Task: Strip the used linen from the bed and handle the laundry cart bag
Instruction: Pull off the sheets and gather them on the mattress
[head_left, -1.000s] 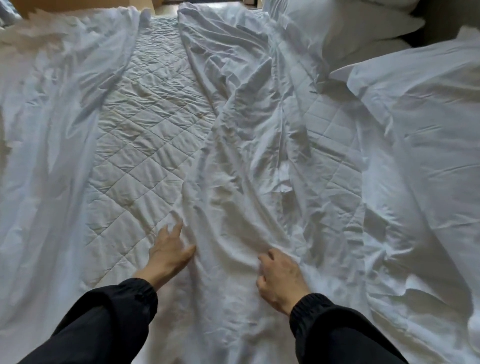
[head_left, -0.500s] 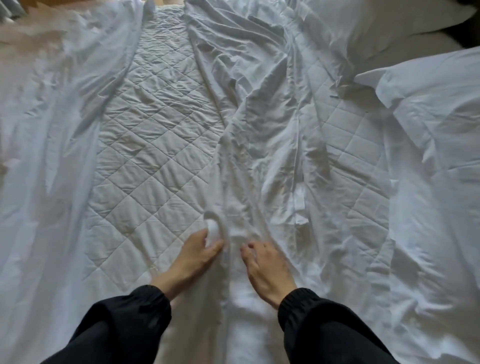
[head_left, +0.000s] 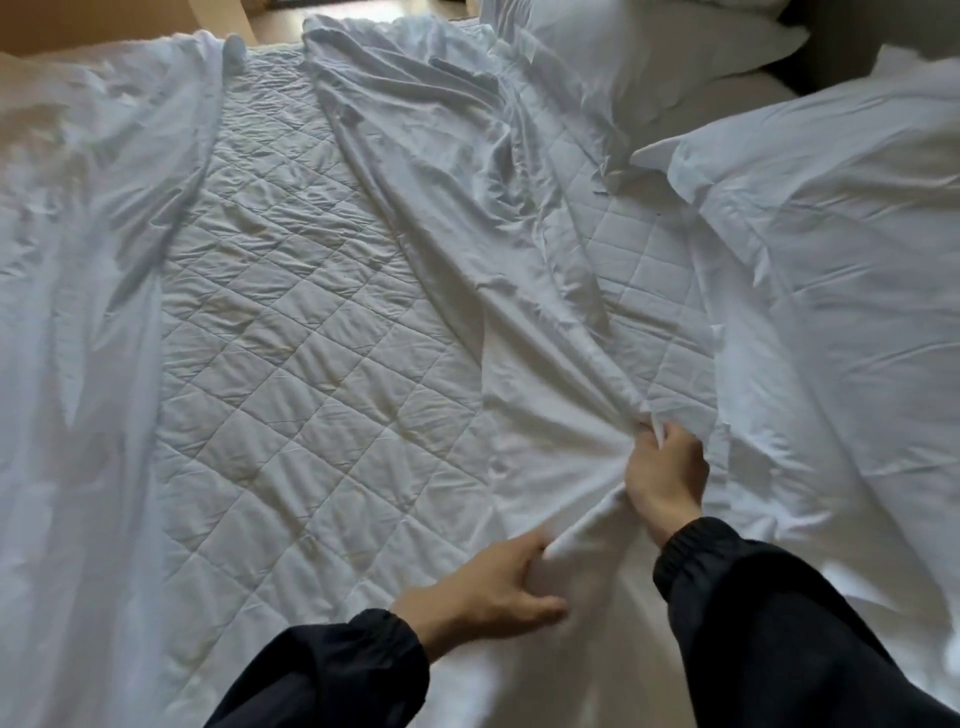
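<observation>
A white bed sheet (head_left: 447, 171) lies bunched in a long ridge down the middle of the bed, on top of a quilted mattress pad (head_left: 291, 322). My right hand (head_left: 667, 475) grips a gathered fold of that sheet at its near end. Closer to me, my left hand (head_left: 493, 587) clutches another fold of the same sheet, thumb below and fingers tucked into the cloth. Both arms wear black sleeves. No laundry cart or bag is in view.
A second spread of white linen (head_left: 78, 260) covers the bed's left side. White pillows (head_left: 639, 57) lie at the far right, and a large white pillow or duvet (head_left: 831, 234) fills the right side. Wood-coloured floor (head_left: 130, 21) shows beyond the bed.
My hands moved from side by side on the sheet to a staggered hold: the right one went up and right gripping a fold, the left now clutches cloth. The sheet has bunched narrower.
</observation>
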